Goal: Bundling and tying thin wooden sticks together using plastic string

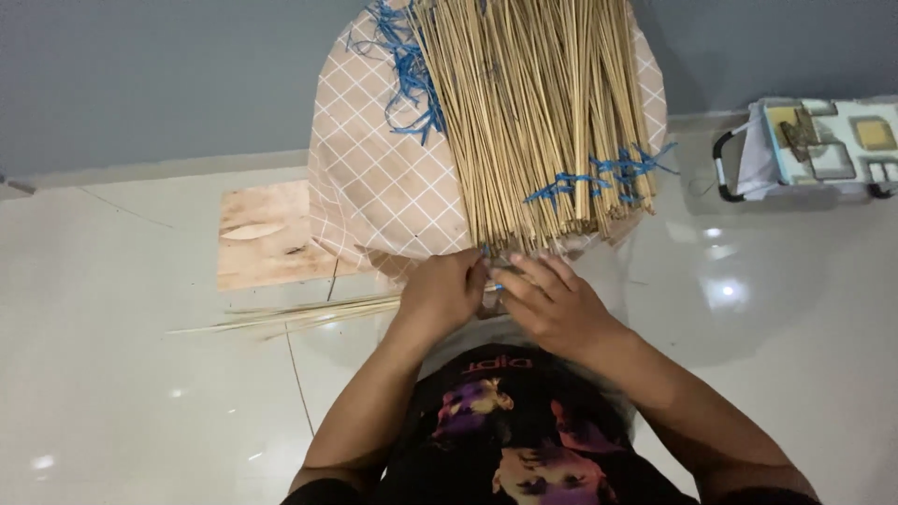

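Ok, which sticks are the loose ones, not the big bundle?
Start at the round checked cushion bearing the bundle tied with blue string. Go down left to the wooden board. The loose sticks lie flat on the floor below it, untied, beside the left hand.

Matt, pale wooden sticks (543, 122), frayed blue plastic string (409, 75), glossy white tiled floor (122, 393), and a rough bare plywood board (265, 234).

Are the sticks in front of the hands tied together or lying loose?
Tied. Blue cord crosses the sticks on the checked cushion. Left hand and right hand meet at their near ends.
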